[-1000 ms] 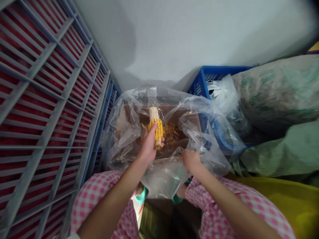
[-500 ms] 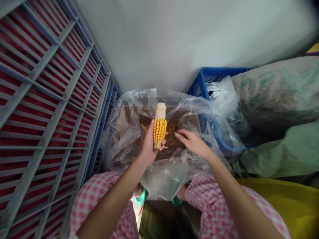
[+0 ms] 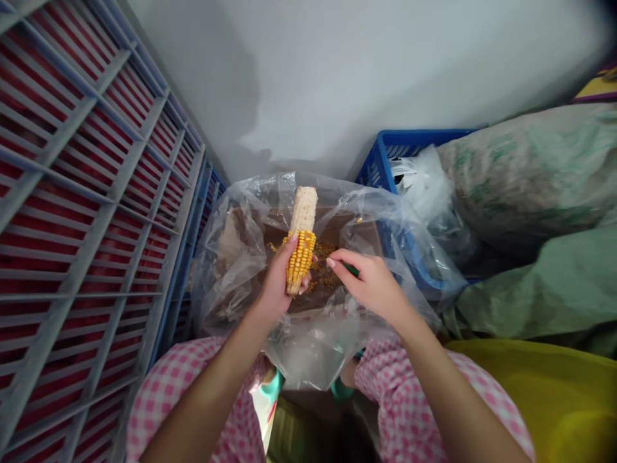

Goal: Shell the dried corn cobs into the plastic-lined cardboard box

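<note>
My left hand (image 3: 278,283) grips a dried corn cob (image 3: 301,244) upright, its top end bare and pale, with yellow kernels on the lower part. My right hand (image 3: 371,285) is close beside the cob, its fingers pinched on a small green object (image 3: 353,270), mostly hidden. Below both hands, loose corn kernels (image 3: 325,254) lie on brown cardboard (image 3: 337,225) inside a clear plastic bag (image 3: 231,257).
A grey slatted crate (image 3: 87,193) with red contents fills the left side. A blue plastic crate (image 3: 409,148) stands behind the bag. Stuffed sacks (image 3: 525,173) and a yellow basin (image 3: 530,386) lie right, with a white wall (image 3: 337,77) ahead. My pink gingham-clad knees (image 3: 178,386) frame the bag.
My right hand has moved up from the bag edge to beside the cob, its fist opening into a pinch. The cob has turned more upright and risen slightly.
</note>
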Demonstrator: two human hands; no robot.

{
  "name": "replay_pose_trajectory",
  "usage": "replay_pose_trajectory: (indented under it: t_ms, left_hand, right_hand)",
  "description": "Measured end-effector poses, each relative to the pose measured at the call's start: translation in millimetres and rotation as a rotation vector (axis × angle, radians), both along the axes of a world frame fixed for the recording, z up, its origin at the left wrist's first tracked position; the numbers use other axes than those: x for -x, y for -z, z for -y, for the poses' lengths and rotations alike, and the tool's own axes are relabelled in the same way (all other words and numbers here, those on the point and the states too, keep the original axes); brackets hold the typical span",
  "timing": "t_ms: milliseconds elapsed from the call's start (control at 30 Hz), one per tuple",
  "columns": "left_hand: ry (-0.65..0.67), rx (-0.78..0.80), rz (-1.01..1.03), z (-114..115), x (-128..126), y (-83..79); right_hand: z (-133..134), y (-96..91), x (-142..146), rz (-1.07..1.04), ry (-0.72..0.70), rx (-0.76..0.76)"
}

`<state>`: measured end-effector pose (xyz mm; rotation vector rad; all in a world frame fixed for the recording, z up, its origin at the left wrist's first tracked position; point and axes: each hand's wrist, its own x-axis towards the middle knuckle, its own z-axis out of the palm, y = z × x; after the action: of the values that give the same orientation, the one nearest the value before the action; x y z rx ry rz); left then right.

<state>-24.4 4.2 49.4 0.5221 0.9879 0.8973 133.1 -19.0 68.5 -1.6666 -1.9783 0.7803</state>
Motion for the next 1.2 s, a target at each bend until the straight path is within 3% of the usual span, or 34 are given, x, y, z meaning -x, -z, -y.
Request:
replay_pose_trajectory:
  t_ms: [233, 400, 567, 767, 1033, 1200]
  left_hand:
    - [-0.007, -0.071, -0.18, 3.0, -3.0, -0.2]
    - [0.032, 0.019, -0.176, 4.8, -6.2, 5.8]
    - [0.012, 0.128, -0.085, 3.8, -9.3, 15.2]
    - [-0.077, 0.178, -0.087, 6.5, -14.7, 22.7]
    - [-0.134, 0.232, -0.047, 11.3, -20.6, 36.4]
    - [-0.17, 0.278, 0.006, 12.9, -22.9, 36.3]
  right_hand:
    - [4.6, 0.3, 1.3, 0.147, 0.024, -0.133]
    - [3.1, 3.7, 5.1, -0.062, 0.065, 0.076]
    - [2.4, 23.1, 17.5, -0.313, 0.176, 0.152]
    - [9.3, 40.7, 37.2, -0.332, 0.367, 0.161]
    - [10.4, 44.3, 46.7, -0.445, 0.471, 0.233]
    - [12.4, 50.6, 54.5, -0.548, 0.51, 0.292]
